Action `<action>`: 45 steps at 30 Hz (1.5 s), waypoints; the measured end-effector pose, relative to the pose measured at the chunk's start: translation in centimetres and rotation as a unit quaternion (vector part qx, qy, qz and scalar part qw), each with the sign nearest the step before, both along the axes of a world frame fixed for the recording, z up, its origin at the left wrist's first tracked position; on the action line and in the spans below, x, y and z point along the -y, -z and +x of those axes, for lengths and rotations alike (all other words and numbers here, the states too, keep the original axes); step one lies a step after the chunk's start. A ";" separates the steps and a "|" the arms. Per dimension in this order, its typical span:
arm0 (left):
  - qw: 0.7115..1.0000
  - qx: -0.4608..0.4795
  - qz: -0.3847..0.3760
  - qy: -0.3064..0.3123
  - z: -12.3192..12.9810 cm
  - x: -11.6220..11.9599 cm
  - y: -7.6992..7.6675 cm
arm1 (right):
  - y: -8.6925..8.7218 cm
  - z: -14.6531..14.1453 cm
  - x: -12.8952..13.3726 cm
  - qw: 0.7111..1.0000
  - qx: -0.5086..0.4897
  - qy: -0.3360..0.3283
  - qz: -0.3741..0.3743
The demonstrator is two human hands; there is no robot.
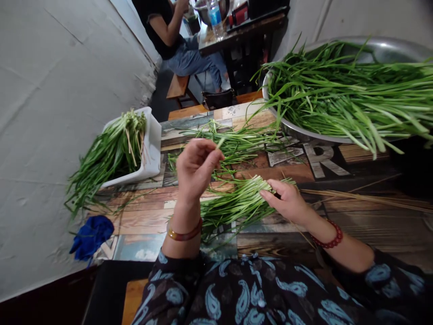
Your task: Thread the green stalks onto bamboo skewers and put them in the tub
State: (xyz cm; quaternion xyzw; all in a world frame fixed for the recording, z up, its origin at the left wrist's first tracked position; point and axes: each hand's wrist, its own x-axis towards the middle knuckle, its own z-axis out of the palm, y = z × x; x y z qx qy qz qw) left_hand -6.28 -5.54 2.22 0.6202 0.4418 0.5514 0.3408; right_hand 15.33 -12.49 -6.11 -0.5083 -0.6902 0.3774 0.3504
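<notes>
My left hand (198,164) is raised over the table, its thumb and fingers pinched on a short pale green stalk (220,143). Lower and to the right, my right hand (286,198) has its thumb and fingers closed on the cut end of a bunch of long green stalks (237,201), whose leaves spread leftward on the table. Behind both hands lies a loose scatter of green stalks (237,140). Thin straw-coloured strips (358,197) lie to the right of my right hand.
A white bin (154,144) at left holds tied green bunches. A large metal basin (294,128) heaped with long greens stands at the back right. A blue cloth (92,237) lies at the table's left edge. Beyond, a person (189,58) sits beside another table (243,36).
</notes>
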 end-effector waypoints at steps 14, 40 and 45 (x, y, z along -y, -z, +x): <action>0.945 0.082 -0.288 0.133 2.5 0.4 5.9 | -0.4 0.2 0.1 1.000 -0.008 0.011 -0.005; 0.938 0.112 -0.305 0.116 2.8 0.9 5.6 | -0.9 0.3 0.2 0.999 -0.027 0.018 0.011; 0.938 0.112 -0.304 0.120 2.8 0.9 5.7 | -0.8 0.3 0.2 0.999 -0.027 0.022 0.006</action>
